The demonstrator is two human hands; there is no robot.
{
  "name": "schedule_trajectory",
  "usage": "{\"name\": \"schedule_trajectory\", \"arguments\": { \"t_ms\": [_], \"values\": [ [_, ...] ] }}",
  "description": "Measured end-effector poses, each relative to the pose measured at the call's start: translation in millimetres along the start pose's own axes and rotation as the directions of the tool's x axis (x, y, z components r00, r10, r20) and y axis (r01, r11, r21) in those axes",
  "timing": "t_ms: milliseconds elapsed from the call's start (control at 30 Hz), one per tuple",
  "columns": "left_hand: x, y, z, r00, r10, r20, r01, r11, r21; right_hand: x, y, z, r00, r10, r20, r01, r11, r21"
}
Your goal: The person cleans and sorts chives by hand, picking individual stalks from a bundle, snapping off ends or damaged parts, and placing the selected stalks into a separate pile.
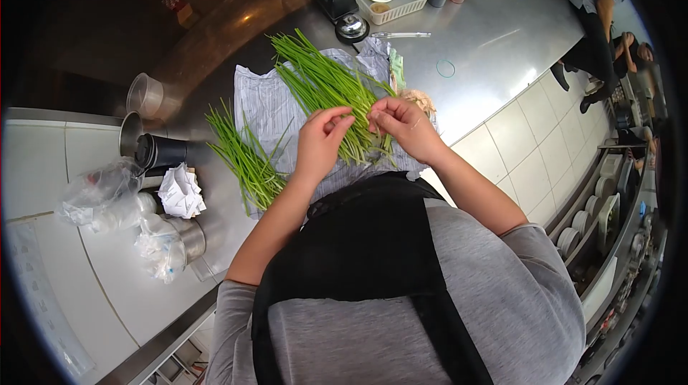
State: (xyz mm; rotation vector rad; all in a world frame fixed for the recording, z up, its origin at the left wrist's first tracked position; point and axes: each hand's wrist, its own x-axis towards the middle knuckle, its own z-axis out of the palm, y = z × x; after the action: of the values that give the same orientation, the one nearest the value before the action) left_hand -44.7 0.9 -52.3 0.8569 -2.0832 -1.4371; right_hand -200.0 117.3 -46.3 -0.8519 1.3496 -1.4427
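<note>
Head view: green stalks (309, 73) are apparently being sorted by left hand (322, 136) and right hand (407, 126), fingers curled nearly closed, any hold unclear; delicate pinching seems required next.

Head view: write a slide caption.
Left hand and right hand over long green stalks on grey cloth, smaller bunch alongside.

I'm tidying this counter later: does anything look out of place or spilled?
Mildly odd: a thin green ring, perhaps a rubber band, lies loose on the metal counter, apart from the greens. No spill stands out.
</note>
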Motion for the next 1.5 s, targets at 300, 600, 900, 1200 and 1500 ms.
{"name": "schedule_trajectory", "arguments": {
  "t_ms": [300, 600, 900, 1200, 1500],
  "values": [
    [10.3, 4.4, 5.0, 0.991, -0.116, 0.073, 0.125, 0.984, -0.127, -14.7, 5.8, -4.5, 0.997, 0.065, -0.029, -0.066, 0.997, -0.049],
    [1.0, -83.0, -10.5, 0.991, -0.089, -0.101, 0.117, 0.941, 0.318, -26.4, 5.8, -39.6, 0.946, -0.087, -0.312, -0.164, 0.703, -0.692],
    [4.4, -93.0, -13.7, 0.962, -0.271, -0.025, 0.271, 0.946, 0.177, -14.9, -9.6, -4.8, 0.875, -0.481, -0.054, 0.04, 0.183, -0.982],
    [2.2, -27.6, -32.7, 0.924, -0.383, 0.026, 0.328, 0.754, -0.57, -3.6, -2.8, 15.8, 0.991, -0.129, -0.027, 0.091, 0.817, -0.569],
    [1.1, 2.3, -37.4, 0.95, -0.306, 0.056, 0.247, 0.633, -0.734, 1.1, 26.3, 36.7, 0.978, 0.135, 0.161, -0.123, 0.989, -0.082]
  ]
}}
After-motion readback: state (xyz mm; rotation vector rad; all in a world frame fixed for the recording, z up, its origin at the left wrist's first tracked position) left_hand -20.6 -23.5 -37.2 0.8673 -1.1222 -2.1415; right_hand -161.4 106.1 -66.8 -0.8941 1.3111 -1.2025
